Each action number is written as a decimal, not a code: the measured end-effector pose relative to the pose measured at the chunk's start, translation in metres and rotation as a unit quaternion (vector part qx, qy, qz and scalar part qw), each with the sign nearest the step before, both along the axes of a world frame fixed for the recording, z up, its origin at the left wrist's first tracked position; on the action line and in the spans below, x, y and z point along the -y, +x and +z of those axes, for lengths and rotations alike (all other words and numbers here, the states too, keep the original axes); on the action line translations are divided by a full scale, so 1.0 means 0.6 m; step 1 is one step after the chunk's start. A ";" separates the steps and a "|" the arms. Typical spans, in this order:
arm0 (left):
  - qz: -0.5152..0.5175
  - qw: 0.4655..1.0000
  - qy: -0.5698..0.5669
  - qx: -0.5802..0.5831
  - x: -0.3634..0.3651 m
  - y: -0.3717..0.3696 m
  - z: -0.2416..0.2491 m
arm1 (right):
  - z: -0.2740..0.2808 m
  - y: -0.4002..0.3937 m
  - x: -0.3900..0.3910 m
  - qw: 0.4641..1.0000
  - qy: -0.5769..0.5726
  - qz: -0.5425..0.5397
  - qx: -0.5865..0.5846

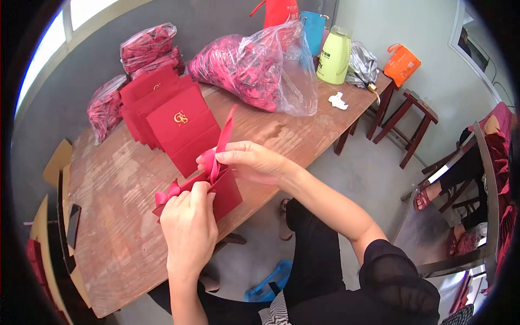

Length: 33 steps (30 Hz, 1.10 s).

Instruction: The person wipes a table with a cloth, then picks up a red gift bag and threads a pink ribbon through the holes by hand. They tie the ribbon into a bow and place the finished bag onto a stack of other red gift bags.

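A red paper gift bag [230, 196] stands at the table's near edge, partly covered by my hands. My left hand [189, 222] is closed at its top edge, fingers curled over the rim; the exact hold is hidden. Beside those fingers, a pink ribbon bow [168, 194] sticks out to the left. Pinched between the thumb and fingers of my right hand [246, 158] is a pink ribbon [226, 132], its loose end pointing up and a loop hanging by the bag's opening.
Flat red bags with a gold logo [180, 117] lie stacked behind my hands on the wooden table [124, 227]. Plastic bags of pink ribbon [238, 70] stand at the back. A green jug [333, 57] and crumpled tissue [338, 101] are right. Another person's foot [425, 197] shows far right.
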<state>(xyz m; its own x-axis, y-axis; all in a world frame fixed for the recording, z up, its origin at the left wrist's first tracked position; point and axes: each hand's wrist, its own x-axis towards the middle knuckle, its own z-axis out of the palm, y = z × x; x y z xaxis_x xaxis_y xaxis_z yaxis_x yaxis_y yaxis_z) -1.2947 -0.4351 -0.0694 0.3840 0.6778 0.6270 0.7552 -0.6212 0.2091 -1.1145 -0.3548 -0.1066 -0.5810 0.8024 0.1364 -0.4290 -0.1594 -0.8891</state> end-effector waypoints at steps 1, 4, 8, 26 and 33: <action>0.002 1.000 -0.007 -0.004 0.000 0.000 0.001 | -0.002 -0.002 -0.003 0.999 -0.026 -0.006 -0.034; -0.004 1.000 -0.002 -0.005 0.000 0.000 0.002 | 0.008 -0.006 -0.009 0.999 0.002 0.010 -0.043; -0.014 1.000 -0.001 -0.005 -0.001 -0.002 0.001 | 0.028 -0.019 -0.012 0.999 0.018 -0.031 0.006; -0.032 0.999 0.021 -0.009 -0.006 -0.012 -0.008 | 0.101 -0.038 -0.018 0.997 0.059 -0.009 -0.051; -0.033 0.999 0.020 -0.005 -0.003 -0.011 -0.007 | 0.119 -0.034 -0.012 0.988 0.123 -0.066 -0.072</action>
<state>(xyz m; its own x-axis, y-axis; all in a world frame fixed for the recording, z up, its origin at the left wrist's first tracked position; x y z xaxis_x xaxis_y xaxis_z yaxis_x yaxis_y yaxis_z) -1.3016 -0.4332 -0.0734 0.4329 0.6254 0.6492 0.7146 -0.6771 0.1757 -1.1347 -0.3475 -0.0351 -0.4337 0.8018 0.4112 -0.5567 0.1204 -0.8220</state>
